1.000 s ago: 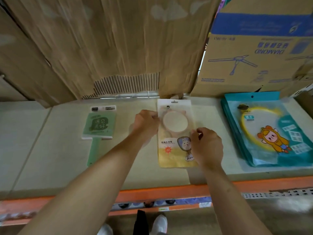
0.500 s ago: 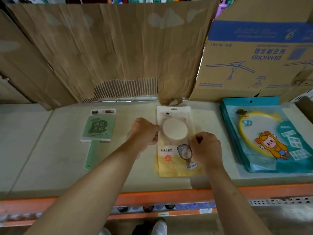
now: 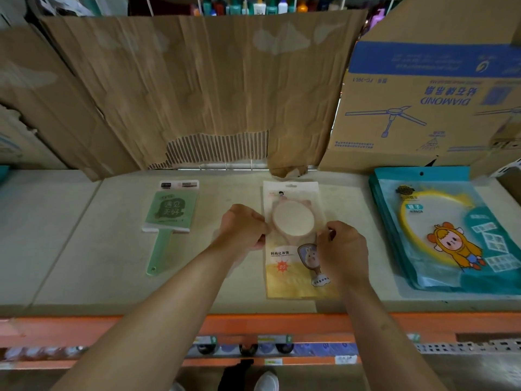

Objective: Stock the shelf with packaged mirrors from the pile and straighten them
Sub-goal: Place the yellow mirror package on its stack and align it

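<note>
squaring up the cream mirror pack, mid-shelf

cream mirror pack (image 3: 293, 244) lies flat on the shelf (image 3: 84, 249), centre, hang-hole end far, bottom edge close to the near lip. both hands are on it. the left hand (image 3: 245, 228) has its fingers curled onto the pack's left edge, level with the round mirror. the right hand (image 3: 342, 249) pinches the right edge a bit nearer. a grip on opposite edges lets the pack be rotated and slid without lifting, so i read this as the straighten step, not placement.

it looks nearly square to the shelf front, its long axis running near-to-far like its neighbours. the green handled mirror (image 3: 169, 218) is well apart to the left, handle pointing near. the teal mirror stack (image 3: 451, 235) is apart to the right and already several packs deep. label-up, header-far seems to be the facing convention, which is likely why the cream pack sits this way.

the cardboard sheet (image 3: 197, 88) and fan carton (image 3: 423, 94) wall off the far side and act as a backstop. the supply pile isn't in view.
</note>
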